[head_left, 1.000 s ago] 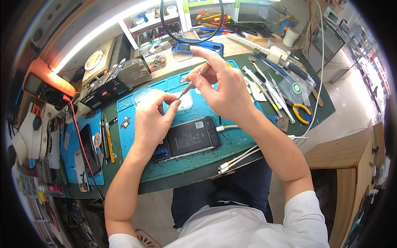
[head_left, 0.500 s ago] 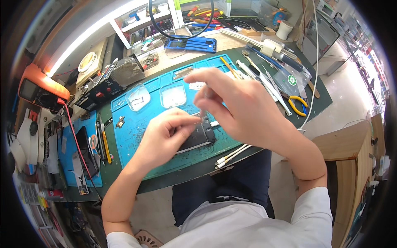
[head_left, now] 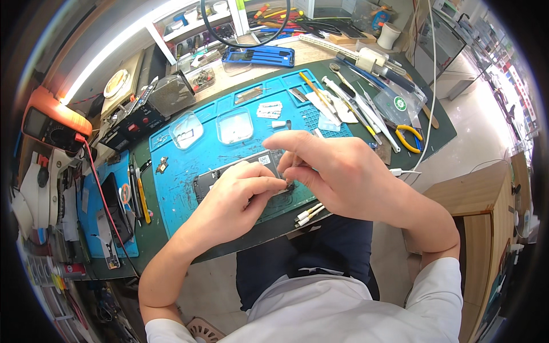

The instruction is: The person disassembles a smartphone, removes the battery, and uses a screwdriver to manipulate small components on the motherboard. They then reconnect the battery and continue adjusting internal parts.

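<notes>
A dark, opened phone body [head_left: 205, 184] lies flat on the blue work mat [head_left: 177, 211], partly covered by both hands. My left hand [head_left: 231, 197] rests over its near side, thumb and forefinger pinched near the phone's right end; anything between them is too small to name. Above that same end, my right hand [head_left: 349, 174] is closed, fingertips pressed together and pointing down beside my left fingertips. Whatever the right fingers hold is hidden. Behind the hands sit two clear shallow trays, one [head_left: 250, 137] nearer the middle and one [head_left: 186, 147] to its left, with small parts.
Yellow-handled pliers [head_left: 409, 139], tweezers [head_left: 372, 98] and other slim tools lie at the right. An orange multimeter [head_left: 54, 126] stands far left with a red lead. White cables [head_left: 309, 216] cross the near edge. A blue phone holder [head_left: 260, 56] sits at the back.
My right hand has come down to the phone's right end, beside the left fingertips. My left hand has shifted slightly right and nearer. More of the phone's left side shows.
</notes>
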{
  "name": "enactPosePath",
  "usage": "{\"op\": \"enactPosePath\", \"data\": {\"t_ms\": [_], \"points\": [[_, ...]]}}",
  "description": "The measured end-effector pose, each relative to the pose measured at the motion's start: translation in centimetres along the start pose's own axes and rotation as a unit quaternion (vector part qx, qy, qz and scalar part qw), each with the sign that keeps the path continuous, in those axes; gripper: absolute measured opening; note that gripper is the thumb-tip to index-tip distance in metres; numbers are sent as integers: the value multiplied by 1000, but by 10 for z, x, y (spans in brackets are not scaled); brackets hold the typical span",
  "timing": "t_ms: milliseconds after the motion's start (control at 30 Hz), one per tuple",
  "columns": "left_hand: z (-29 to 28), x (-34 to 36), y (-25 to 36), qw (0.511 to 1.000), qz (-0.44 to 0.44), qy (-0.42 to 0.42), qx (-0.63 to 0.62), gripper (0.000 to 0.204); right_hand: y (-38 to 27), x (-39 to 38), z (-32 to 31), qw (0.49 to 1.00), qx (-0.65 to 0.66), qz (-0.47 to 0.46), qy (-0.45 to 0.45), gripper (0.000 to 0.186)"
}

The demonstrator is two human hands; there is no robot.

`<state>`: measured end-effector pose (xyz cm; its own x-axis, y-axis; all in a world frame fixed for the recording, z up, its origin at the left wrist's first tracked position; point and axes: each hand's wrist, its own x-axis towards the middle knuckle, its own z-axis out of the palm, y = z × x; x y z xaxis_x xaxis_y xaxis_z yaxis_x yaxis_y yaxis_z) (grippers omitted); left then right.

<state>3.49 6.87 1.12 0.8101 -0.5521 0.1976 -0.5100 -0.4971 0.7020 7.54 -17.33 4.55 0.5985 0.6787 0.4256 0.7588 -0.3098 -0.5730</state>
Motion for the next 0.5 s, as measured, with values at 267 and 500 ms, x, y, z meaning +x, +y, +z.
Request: {"op": "enactPosePath", "data": {"t_ms": [267,500], "points": [[0,-3,-4,1000,0,10,17,25,-1,0,6,997,21,-69,-37,43],[7,2,-3,997,0,72,36,29,3,-3,12,998,38,-38,10,66]]}}
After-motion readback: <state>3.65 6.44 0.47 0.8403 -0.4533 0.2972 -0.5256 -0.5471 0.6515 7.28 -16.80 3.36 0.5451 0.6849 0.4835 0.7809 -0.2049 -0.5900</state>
